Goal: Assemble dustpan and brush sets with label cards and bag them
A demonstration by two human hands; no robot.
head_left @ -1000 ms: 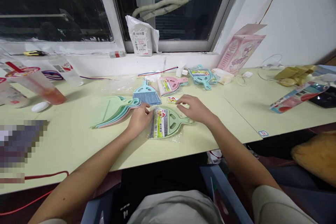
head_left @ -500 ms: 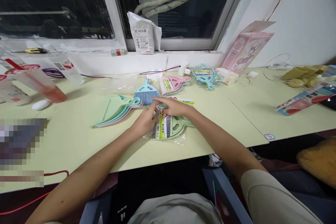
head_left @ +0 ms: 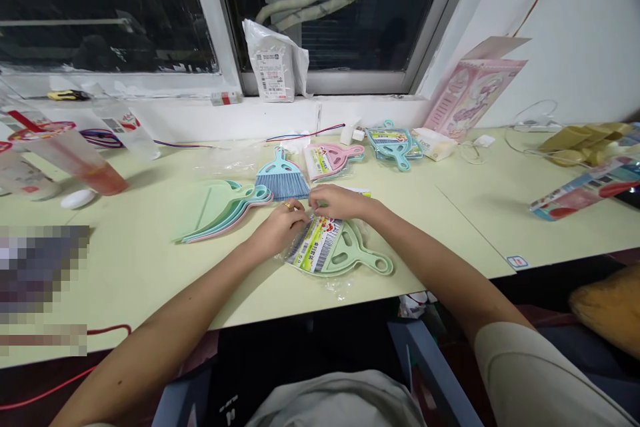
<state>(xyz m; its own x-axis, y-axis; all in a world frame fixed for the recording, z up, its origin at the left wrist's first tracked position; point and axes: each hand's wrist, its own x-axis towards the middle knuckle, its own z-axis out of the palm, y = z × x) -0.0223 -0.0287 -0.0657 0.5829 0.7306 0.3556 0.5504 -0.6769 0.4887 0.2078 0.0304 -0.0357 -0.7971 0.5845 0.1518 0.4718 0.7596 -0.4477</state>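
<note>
A green dustpan and brush set [head_left: 345,250] with a printed label lies on the table in clear plastic wrapping, its handle pointing right. My left hand [head_left: 280,230], with a ring on one finger, pinches the edge of the wrapping at the set's upper left. Beside it, my right hand [head_left: 333,201] has its fingers closed on the same plastic at the top edge. Just behind the hands a blue brush [head_left: 281,177] lies bristles toward me. Left of it are stacked dustpans [head_left: 215,210] in green, blue and pink.
Behind are a wrapped pink set [head_left: 333,159] and a wrapped blue set [head_left: 395,145]. Drink cups [head_left: 85,163] and a white oval object [head_left: 78,199] are at the left. A pink box [head_left: 470,97] leans at the back right; a colourful package [head_left: 580,190] lies at the right.
The green set has turned, and its handle now shows, pointing right and toward me. My right hand has moved slightly right, and the fingers of my hands have shifted on the plastic.
</note>
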